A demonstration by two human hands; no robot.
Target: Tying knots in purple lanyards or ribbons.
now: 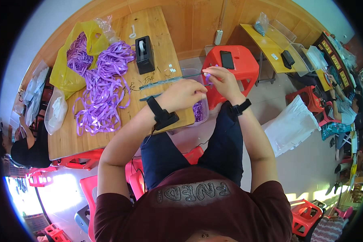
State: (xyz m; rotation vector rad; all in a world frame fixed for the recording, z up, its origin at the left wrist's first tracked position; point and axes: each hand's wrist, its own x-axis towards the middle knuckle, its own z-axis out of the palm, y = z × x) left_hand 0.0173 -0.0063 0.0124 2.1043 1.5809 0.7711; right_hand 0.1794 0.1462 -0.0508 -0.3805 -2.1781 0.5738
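Observation:
Both my hands are raised above the right edge of the wooden table. My right hand is closed in a pinch, with a small piece of purple ribbon at its fingertips, beside the end of a thin dark rod. That rod runs left over the table, with whitish, clear-looking material along part of it. My left hand has its fingers curled; what they hold is hidden. A second dark strip disappears beneath this hand. Below my hands, a clear plastic bin contains purple pieces.
A tangled pile of purple ribbon spills from a yellow bag on the table. Near it stands a black tape dispenser. A red stool bears a phone. A white sack lies at right. Other people sit at both sides.

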